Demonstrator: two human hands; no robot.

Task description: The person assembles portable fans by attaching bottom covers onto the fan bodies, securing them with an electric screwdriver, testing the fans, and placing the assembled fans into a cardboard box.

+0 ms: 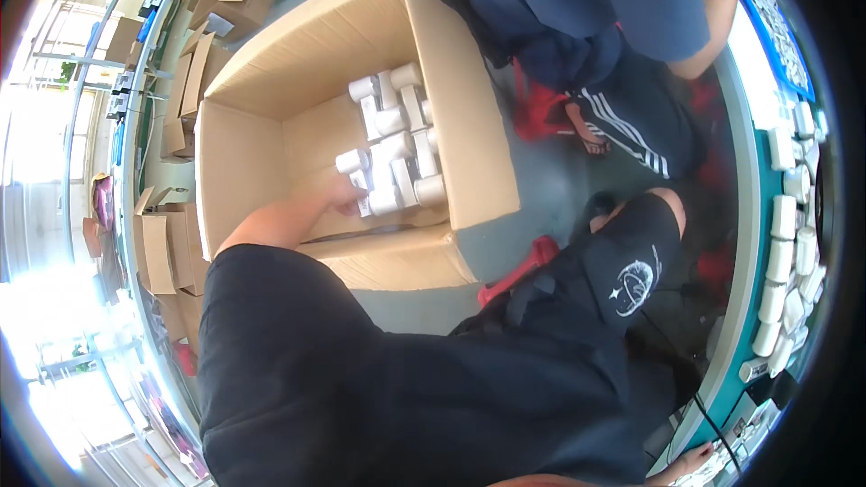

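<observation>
My left hand [343,194] reaches down into a large open cardboard box [492,162]. Its fingers are closed on a white piece [363,203] at the near left corner of a stack. Several similar white pieces [394,146], with rounded, cylinder-like ends and flat rectangular parts, lie packed together against the box's right side. At the lower right edge of the picture my right hand [693,460] rests by the workbench, close to some white items [744,440]. Its fingers are small and partly hidden there, so what they hold does not show.
Rows of white cylindrical pieces [780,252] line the green-topped workbench [753,307] on the right, with a blue tray [778,32] beyond. A co-worker [577,0] sits at the bench beside the box. Red stool legs [523,266] stand nearby; open cartons [176,243] line the left.
</observation>
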